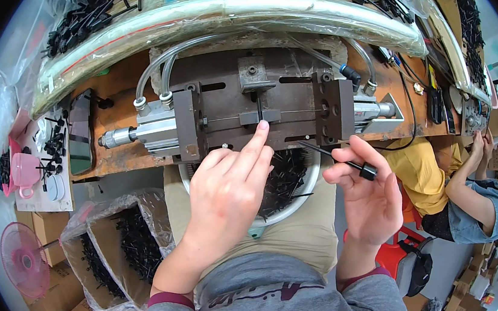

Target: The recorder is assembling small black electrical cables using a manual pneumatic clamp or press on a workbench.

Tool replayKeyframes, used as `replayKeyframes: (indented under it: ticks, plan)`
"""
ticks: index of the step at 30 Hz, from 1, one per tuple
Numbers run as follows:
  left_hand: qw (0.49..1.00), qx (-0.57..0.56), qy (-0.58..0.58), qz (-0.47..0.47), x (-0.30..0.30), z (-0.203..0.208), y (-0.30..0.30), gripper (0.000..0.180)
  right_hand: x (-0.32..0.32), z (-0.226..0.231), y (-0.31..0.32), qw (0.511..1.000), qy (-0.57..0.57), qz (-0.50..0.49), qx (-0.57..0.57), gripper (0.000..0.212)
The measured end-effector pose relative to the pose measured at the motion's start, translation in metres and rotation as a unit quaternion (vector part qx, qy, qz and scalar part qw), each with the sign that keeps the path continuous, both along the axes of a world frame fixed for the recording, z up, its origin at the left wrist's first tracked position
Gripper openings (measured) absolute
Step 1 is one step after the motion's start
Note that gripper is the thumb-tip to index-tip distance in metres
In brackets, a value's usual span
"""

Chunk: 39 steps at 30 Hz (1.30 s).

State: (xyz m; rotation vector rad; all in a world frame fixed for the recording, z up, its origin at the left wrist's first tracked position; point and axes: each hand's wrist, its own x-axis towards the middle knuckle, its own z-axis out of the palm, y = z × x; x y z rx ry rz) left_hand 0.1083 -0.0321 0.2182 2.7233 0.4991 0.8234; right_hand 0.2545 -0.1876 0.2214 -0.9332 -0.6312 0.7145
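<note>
My left hand [225,185] reaches up to the middle of a dark metal fixture [219,101]. Its index finger is stretched out, the tip at the lower end of a black rod [259,104] lying in a small grey block [249,118]. No object shows in this hand, and the other fingers are loosely bent. To the right, my right hand [371,206] holds a second thin black rod [347,161] with a thick black knob at its lower end. That rod slants up and left toward the fixture's front edge. Thumb and fingers close around it near the knob.
Metal air cylinders [159,133] with clear hoses flank the fixture. A white basin [280,218] of black rods sits in my lap. More rods fill a plastic-lined box [103,243] at lower left and the tray [222,12] behind. A co-worker [479,204] sits at right.
</note>
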Motion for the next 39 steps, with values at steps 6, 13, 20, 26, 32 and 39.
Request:
replayKeyframes:
  ticks: [6,13,20,26,32,39]
  plan:
    - [1.000,-0.011,0.006,0.011,0.003,0.000,0.005,0.027,-0.008,0.012,-0.001,0.995,-0.092,-0.024,-0.022,0.046]
    - [0.999,-0.021,0.009,0.023,0.003,0.001,0.004,0.025,-0.011,0.014,0.005,0.939,-0.331,0.000,-0.093,0.031]
    - [0.998,-0.064,-0.017,-0.022,-0.010,0.000,0.006,0.024,-0.015,-0.003,0.026,0.803,-0.585,-0.064,-0.090,0.032]
    - [0.971,-0.177,0.081,-0.141,-0.049,-0.002,-0.004,0.023,-0.015,-0.015,0.050,0.726,-0.675,-0.065,-0.118,0.027]
    - [0.962,-0.209,0.088,-0.154,-0.058,-0.011,-0.010,0.030,-0.022,-0.005,0.064,0.660,-0.723,-0.065,-0.192,0.023]
    - [0.958,-0.208,0.057,-0.189,-0.053,-0.018,-0.011,0.028,-0.015,0.001,0.066,0.645,-0.736,-0.046,-0.200,0.022]
